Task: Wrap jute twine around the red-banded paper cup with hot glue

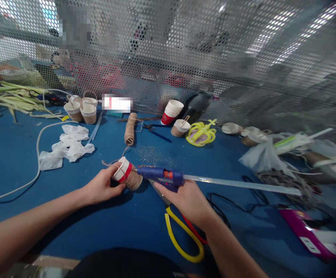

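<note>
My left hand (102, 187) grips a paper cup (126, 174) lying on its side, white with a red band, its lower part wound with brown jute twine. My right hand (187, 199) holds a blue glue gun (162, 177) whose nozzle touches the cup's wrapped side. A long clear glue stick (243, 184) juts out of the gun's back to the right. A strand of twine leads from the cup up to a twine spool (130, 128). Both hands hover just above the blue table (121, 224).
Yellow-handled scissors (182, 241) lie under my right wrist. Crumpled white gloves (66, 147) and a white cord (37, 154) lie left. Finished twine cups (82, 109), stacked paper cups (171, 112), a yellow crown (201, 133), plastic bags (263, 156) and a pink box (309, 231) stand around. A perforated metal screen (185, 50) closes off the back.
</note>
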### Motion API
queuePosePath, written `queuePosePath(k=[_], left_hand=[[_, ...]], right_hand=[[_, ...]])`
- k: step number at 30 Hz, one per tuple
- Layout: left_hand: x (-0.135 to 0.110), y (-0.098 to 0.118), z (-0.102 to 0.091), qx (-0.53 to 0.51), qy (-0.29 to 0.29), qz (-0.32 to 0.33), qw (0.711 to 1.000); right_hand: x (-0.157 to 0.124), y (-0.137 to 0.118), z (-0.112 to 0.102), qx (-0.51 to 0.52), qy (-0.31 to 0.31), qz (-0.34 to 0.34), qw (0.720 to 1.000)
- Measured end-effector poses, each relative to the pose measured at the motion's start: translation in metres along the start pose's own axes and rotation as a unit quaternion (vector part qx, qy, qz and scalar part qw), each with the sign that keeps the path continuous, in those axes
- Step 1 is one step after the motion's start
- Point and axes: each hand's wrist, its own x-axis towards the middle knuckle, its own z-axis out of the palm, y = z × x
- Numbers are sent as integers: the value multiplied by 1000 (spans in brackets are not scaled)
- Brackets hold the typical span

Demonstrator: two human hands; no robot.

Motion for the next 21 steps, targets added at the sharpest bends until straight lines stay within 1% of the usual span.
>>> queuePosePath(k=[6,11,15,18,21], left_hand=[[0,-2,0,11,-2,-4,1000],[-1,-4,0,8,-11,-9,1000],[-1,-4,0,-5,-7,-4,1000],[0,-4,0,-1,-4,-3,1000],[1,-5,-1,10,1,2,1000]], right_hand=[[4,4,2,-9,19,-16,1000],[-1,4,3,-4,6,-10,1000],[-4,3,3,-25,3,-20,999],[-5,2,4,-49,3,-34,998],[-6,3,6,-67,0,-68,995]])
